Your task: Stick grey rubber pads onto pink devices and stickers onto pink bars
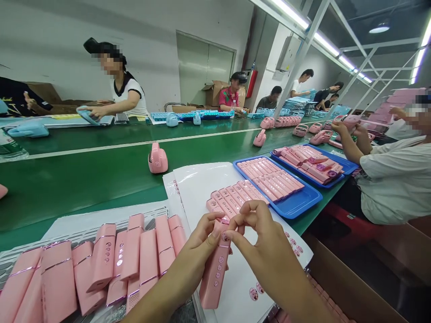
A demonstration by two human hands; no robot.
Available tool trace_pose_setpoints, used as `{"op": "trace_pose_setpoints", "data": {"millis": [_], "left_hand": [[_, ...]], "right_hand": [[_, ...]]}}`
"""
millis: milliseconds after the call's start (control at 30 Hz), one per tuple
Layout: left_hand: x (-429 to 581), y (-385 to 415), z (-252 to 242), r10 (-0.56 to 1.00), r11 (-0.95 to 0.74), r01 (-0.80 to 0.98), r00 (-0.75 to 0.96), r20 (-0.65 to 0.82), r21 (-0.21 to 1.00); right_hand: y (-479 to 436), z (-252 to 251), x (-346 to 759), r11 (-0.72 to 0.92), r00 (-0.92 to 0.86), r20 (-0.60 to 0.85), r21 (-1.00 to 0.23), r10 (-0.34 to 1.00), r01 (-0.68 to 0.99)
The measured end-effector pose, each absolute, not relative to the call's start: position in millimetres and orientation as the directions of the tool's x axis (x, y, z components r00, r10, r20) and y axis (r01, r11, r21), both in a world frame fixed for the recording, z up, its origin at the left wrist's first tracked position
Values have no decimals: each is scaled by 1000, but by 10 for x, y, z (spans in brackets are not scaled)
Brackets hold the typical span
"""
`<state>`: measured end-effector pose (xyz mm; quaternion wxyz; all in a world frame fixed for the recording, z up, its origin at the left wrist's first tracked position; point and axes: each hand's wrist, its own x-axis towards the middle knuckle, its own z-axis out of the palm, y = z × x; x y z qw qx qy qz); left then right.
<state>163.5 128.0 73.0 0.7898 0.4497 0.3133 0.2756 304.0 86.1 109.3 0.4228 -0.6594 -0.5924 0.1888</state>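
My left hand (207,237) is wrapped round a pink plastic device (215,273), a long block with a column of round buttons and a shiny trim line near its top. It stands tilted over white sheets. At its upper end, my right hand (257,237) pinches a small round sticker (225,236) between thumb and forefinger, against the device's face. More round stickers (253,294) lie on the white sheet (239,264) under my right hand. Just beyond my hands is a row of similar pink devices (232,197) with buttons facing up.
Pink devices (59,278) are heaped at left. Blue trays (299,204) of pink devices stand at right. A pink rounded item (158,159) sits on the green conveyor belt (111,161). A co-worker in white (397,170) sits at right; other people work across the belt.
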Motion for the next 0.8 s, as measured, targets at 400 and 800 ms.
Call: {"op": "trace_pose_setpoints", "data": {"millis": [400, 800], "left_hand": [[1678, 1348, 694, 872, 417, -473, 450, -195, 776], [1636, 1571, 421, 995, 100, 27, 8, -100, 995]], "right_hand": [[846, 732, 2933, 110, 283, 281, -861, 917, 497], [1251, 185, 2728, -3, 52, 278, -173, 959, 985]]}}
